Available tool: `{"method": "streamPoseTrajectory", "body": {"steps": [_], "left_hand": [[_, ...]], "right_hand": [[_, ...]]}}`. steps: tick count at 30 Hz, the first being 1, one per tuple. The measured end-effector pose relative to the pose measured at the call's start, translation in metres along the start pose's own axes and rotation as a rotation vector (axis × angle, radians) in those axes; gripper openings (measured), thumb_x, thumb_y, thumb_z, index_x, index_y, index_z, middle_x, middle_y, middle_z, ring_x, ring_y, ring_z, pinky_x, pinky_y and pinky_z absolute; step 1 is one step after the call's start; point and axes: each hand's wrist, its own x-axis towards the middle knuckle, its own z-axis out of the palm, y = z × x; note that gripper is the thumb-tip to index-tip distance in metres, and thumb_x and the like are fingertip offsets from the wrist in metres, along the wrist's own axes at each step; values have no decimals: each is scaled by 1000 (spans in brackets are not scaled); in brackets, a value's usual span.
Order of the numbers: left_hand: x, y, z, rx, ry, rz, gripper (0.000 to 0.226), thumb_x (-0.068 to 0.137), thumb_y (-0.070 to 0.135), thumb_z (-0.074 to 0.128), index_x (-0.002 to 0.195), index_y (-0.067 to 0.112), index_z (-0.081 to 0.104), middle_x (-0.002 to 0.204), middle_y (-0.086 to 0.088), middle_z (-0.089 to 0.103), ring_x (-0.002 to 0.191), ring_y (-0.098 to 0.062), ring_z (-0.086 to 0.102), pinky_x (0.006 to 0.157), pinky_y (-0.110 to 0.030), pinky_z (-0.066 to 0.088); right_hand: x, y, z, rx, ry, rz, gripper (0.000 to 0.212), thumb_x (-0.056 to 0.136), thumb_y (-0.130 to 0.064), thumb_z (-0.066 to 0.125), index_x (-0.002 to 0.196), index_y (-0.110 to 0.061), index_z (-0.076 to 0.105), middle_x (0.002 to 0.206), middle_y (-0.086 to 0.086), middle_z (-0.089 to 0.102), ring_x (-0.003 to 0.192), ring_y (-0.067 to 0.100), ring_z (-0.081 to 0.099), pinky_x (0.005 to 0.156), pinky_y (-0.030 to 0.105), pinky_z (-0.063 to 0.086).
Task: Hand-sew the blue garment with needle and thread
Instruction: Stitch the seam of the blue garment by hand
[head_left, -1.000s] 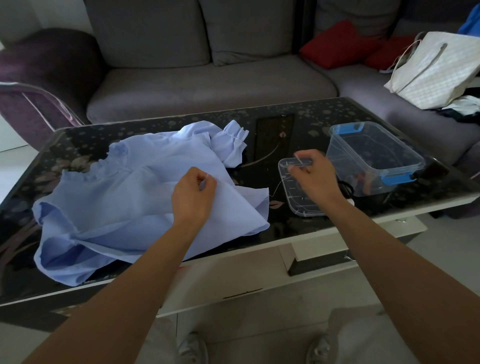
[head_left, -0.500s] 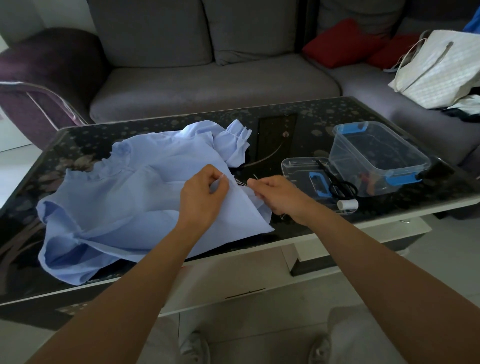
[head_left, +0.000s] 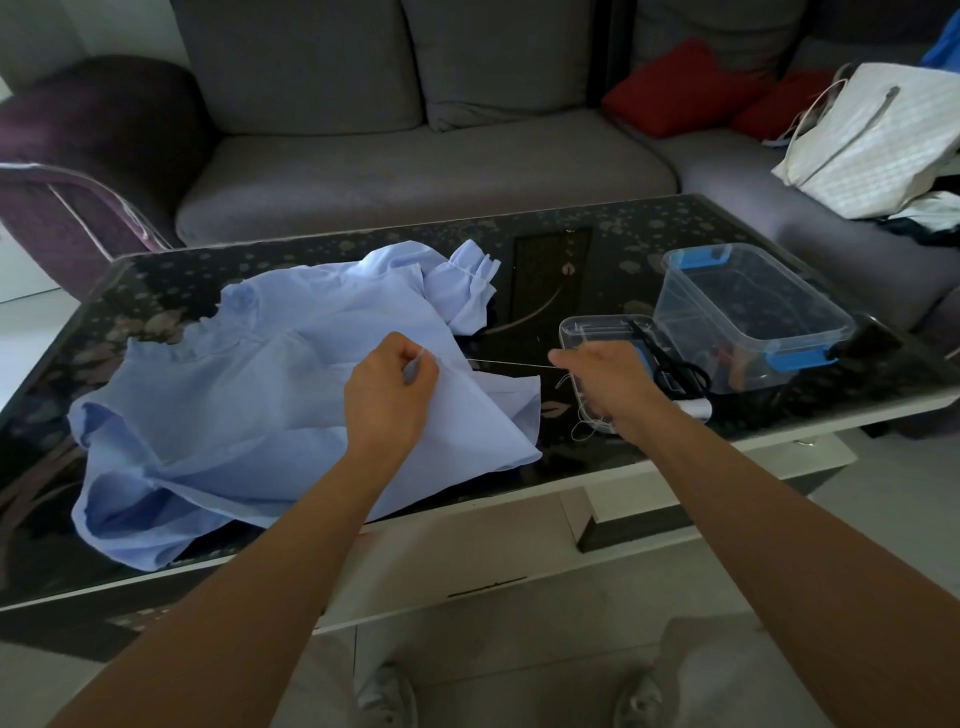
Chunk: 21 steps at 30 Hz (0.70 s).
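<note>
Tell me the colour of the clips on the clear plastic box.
Blue, both clips on the clear plastic box; head view shows them best.

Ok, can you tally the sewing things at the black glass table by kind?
Light blue fabric garment: 1
Taut white sewing thread: 1
Clear plastic box with blue clips: 1
Clear flat plastic lid: 1
Black-handled scissors: 1
White thread spool: 1
Total: 6

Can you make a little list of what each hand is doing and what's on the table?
left hand: pinches a fold of the blue garment
right hand: pinches the thread, stretched tight from the fabric
needle: too small to see
table: holds the blue garment, clear box, scissors, white spool
</note>
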Motion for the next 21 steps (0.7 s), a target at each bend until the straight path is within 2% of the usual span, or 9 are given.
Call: {"method": "streamPoseTrajectory", "body": {"steps": [3,5,7,9,11,13,16,19,21], "left_hand": [[1,-1,1,-6,1,-7,15,97,24,54,86,14,54,75,7,54,71,-10,49,57,-15,32],[-1,0,1,-3,-6,-5,15,97,25,54,86,14,54,73,7,53,71,-11,50,57,-16,31],[-2,2,2,8,-6,-7,15,97,25,54,88,13,55,76,5,55,72,-11,50,58,-21,29],[-2,3,2,3,-3,-6,15,98,25,54,89,13,54,79,4,55,72,-10,49,62,-21,29],[-2,4,1,-20,-16,-8,14,97,24,55,87,14,55,79,4,56,73,-11,51,65,-22,31],[-2,4,1,-37,-36,0,14,96,24,56,87,13,58,80,2,59,75,-13,54,67,-24,35],[-3,4,2,-61,-89,22,15,96,23,57,89,11,62,83,-2,64,78,-16,57,69,-25,39],[-3,3,2,-106,-144,72,13,94,23,60,85,15,64,80,2,65,76,-13,59,65,-20,40],[-4,2,2,-121,-158,99,12,93,24,62,83,18,64,77,4,65,73,-11,59,64,-17,40]], "right_hand": [[9,10,-12,13,251,-57,32,90,-10,61,64,-14,43,73,14,56,66,20,52,76,42,53],[16,18,-21,-38,368,-77,34,89,-6,61,63,-15,42,68,6,53,62,13,50,69,35,49],[20,24,-23,-128,364,-86,18,90,-9,63,77,-14,51,80,4,57,68,12,52,70,31,47],[21,26,-19,-161,289,-80,16,89,-15,66,101,-13,55,98,5,59,82,15,57,77,34,49],[20,25,-14,-149,237,-100,43,87,-21,70,124,-14,49,108,2,56,94,18,60,84,38,54],[15,15,-10,-89,205,-185,54,88,-22,69,135,-16,43,109,1,57,94,16,62,83,32,55],[-1,-5,-1,-64,48,-343,34,95,-21,60,128,-19,54,102,-3,61,78,2,58,70,15,51],[-17,-21,13,-100,-250,-315,24,97,-31,55,118,-24,64,95,-19,58,78,-4,52,64,14,41],[-22,-22,20,-145,-393,-262,21,96,-36,56,108,-22,67,83,-18,58,71,-3,52,59,13,35]]}}
